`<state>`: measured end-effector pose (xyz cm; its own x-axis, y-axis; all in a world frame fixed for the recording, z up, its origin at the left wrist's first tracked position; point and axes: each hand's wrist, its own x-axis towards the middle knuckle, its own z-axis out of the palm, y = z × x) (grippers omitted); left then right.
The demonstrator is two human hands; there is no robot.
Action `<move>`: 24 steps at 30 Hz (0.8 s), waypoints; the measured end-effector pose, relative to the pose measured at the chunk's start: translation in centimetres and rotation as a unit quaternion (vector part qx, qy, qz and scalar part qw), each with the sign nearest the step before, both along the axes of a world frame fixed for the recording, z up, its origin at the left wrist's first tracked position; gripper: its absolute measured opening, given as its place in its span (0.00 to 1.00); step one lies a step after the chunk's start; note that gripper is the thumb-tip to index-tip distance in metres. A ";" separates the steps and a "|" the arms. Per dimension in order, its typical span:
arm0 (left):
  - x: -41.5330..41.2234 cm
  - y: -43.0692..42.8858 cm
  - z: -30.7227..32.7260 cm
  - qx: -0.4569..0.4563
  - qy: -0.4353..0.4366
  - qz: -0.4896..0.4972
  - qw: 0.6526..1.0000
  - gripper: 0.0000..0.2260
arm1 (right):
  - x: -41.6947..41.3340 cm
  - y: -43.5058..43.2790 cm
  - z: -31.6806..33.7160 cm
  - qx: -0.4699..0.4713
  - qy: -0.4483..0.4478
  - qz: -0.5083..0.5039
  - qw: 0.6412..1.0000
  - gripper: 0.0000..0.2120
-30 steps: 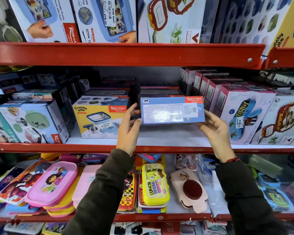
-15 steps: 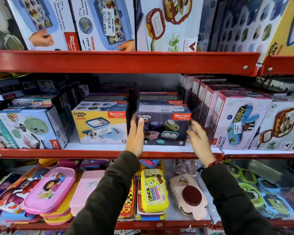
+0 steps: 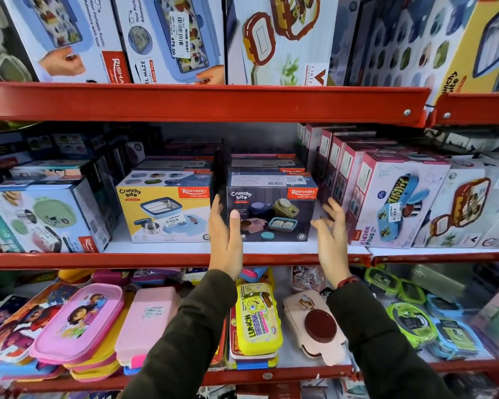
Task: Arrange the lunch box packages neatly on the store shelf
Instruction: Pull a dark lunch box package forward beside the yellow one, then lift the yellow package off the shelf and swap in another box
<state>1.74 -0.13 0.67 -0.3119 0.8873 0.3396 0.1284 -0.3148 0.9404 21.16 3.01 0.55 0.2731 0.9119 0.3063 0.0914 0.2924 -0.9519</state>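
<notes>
A dark grey Crunchy Bite lunch box package (image 3: 274, 208) stands upright on the middle shelf (image 3: 173, 259), front face out. A yellow Crunchy Bite package (image 3: 164, 210) stands just to its left. My left hand (image 3: 226, 243) is open at the grey package's left front corner, thumb over its face. My right hand (image 3: 332, 240) is open with spread fingers just right of the package, in the gap before a pink Kidzee Plus box (image 3: 392, 203). Neither hand grips anything.
More boxes stack behind the grey package. A green-lunch-box package (image 3: 41, 217) stands at the left, a red-bus box (image 3: 467, 208) at the right. Large boxes fill the top shelf (image 3: 202, 102). Loose plastic lunch boxes, including a yellow one (image 3: 257, 321), lie below.
The package, held up with its blue bottom facing me, was turned and set down on the shelf. Both hands have let go and now hover open at its sides.
</notes>
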 end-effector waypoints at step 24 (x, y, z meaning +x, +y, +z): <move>-18.9 -1.9 0.6 -0.140 0.083 0.130 0.978 0.31 | -19.9 -2.9 1.3 -0.169 -0.139 0.172 0.961 0.34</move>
<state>-17.17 -2.07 1.26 -0.5009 0.8506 0.1603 0.3275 0.0148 0.9448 1.27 0.16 1.83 -0.1113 0.9938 -0.0058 0.3084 0.0290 -0.9508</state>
